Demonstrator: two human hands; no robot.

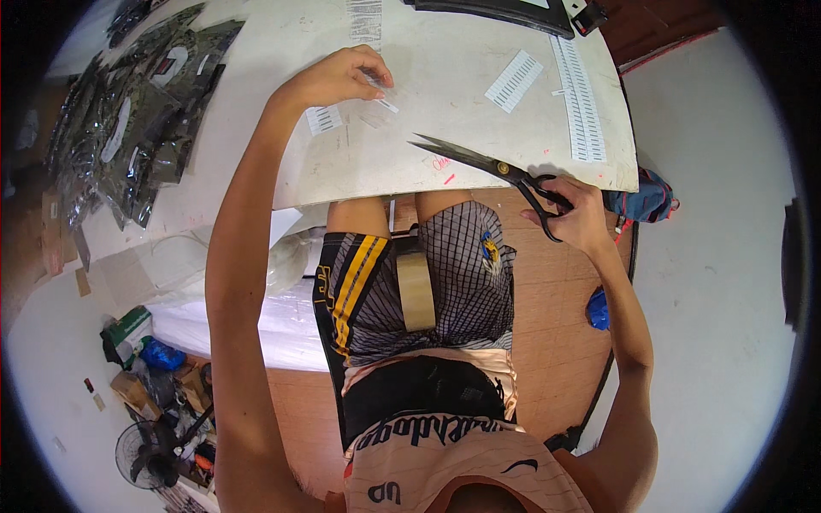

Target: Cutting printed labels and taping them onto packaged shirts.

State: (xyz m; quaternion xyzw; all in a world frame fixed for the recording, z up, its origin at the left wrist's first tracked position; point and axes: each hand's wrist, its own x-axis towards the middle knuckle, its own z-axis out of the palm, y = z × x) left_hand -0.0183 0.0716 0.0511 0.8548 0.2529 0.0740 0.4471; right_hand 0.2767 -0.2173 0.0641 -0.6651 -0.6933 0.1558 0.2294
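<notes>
My right hand (575,214) grips a large pair of scissors (505,169) at the table's near right edge. Its black handles sit in my fingers, and the slightly parted blades point left over the white tabletop (376,167). Over the table to the left, my left hand (346,79) has its fingers curled. At its thumb tip is a small white label (387,105), seemingly pinched, with a faint clear patch beside it. A small sheet of printed labels (324,120) lies just below that hand.
Dark garments in clear plastic bags (145,111) are heaped on the left. Another label sheet (514,81) and a long label strip (578,103) lie to the right. A black tray-like object (505,10) is at the far edge. A fan (147,453) stands lower left.
</notes>
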